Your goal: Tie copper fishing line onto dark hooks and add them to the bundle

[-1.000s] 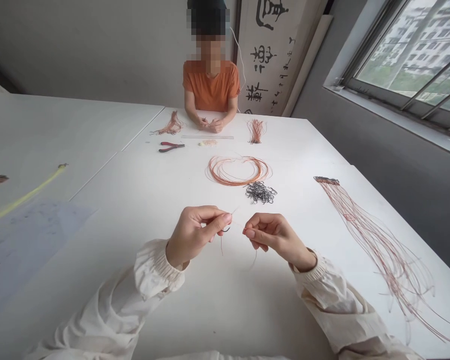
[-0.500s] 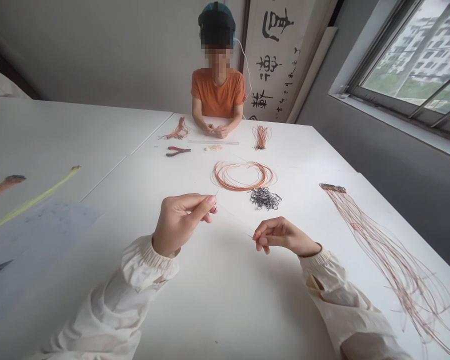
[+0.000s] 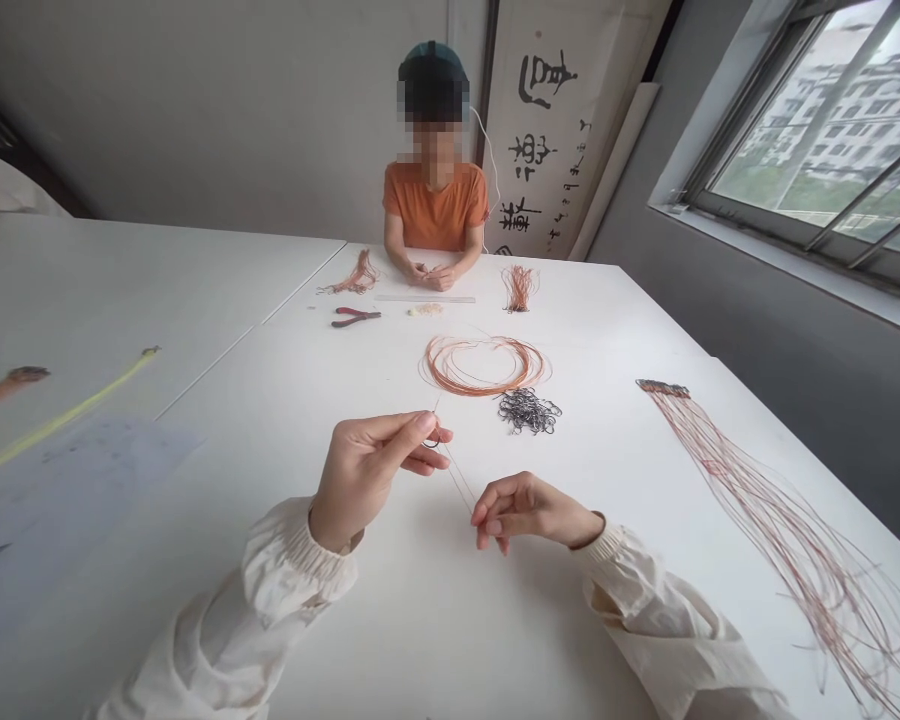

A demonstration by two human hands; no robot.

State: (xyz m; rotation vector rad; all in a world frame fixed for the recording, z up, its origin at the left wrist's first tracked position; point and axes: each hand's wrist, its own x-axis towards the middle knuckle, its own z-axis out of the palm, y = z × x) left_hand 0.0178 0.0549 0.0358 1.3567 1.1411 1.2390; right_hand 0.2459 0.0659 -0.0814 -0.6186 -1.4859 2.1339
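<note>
Between the thumb and fingertips of my left hand (image 3: 371, 470) is pinched a dark fish hook (image 3: 433, 443), its curved bend showing below the thumb. Two strands of thin fishing line (image 3: 461, 480) run from there down to my right hand (image 3: 532, 512). The fingers of that hand are closed on the line, below and to the right of the left one. Both hands are raised over the white table (image 3: 435, 620). Just beyond them lie a heap of dark fish hooks (image 3: 529, 411) and a coil of orange-brown line (image 3: 465, 386).
A bundle of hooks tied with long line (image 3: 750, 510) stretches along the right. At the far side, a person in an orange shirt (image 3: 436, 205) sits behind pliers (image 3: 356, 317), a ruler (image 3: 425, 299) and smaller bundles. Yellow line (image 3: 67, 412) lies on the left.
My right hand has moved left and down, closer to my left hand. The line between them now runs more steeply, and the hook's bend shows more clearly. The view has tilted up slightly.
</note>
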